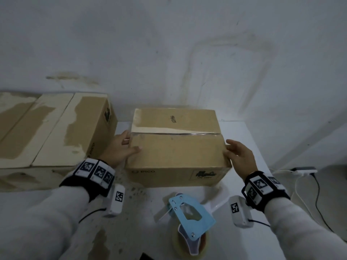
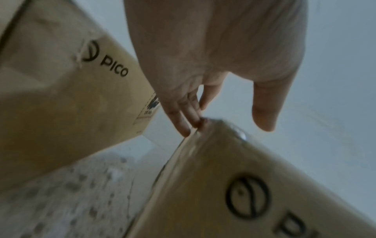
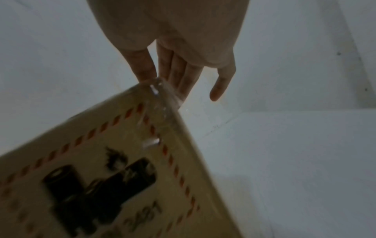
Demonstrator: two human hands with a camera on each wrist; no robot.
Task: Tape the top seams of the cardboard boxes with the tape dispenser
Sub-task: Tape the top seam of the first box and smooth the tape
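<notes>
A brown cardboard box [image 1: 176,149] sits in the middle of the white table, clear tape running along its top seam [image 1: 174,133]. My left hand [image 1: 124,145] lies flat against the box's left side [image 2: 213,177], thumb on the top flap, fingers straight. My right hand [image 1: 238,152] presses straight fingers on the box's right side [image 3: 130,161], where clear tape folds over the corner. A second, larger box [image 1: 48,128] stands at the left. The blue tape dispenser [image 1: 189,216] lies on the table in front of the middle box, held by neither hand.
The white wall [image 1: 169,53] rises close behind both boxes. The table [image 1: 244,132] ends at the right, where cables and a white adapter [image 1: 304,170] lie lower down. A narrow gap separates the two boxes. A dark object [image 1: 145,257] peeks in at the bottom edge.
</notes>
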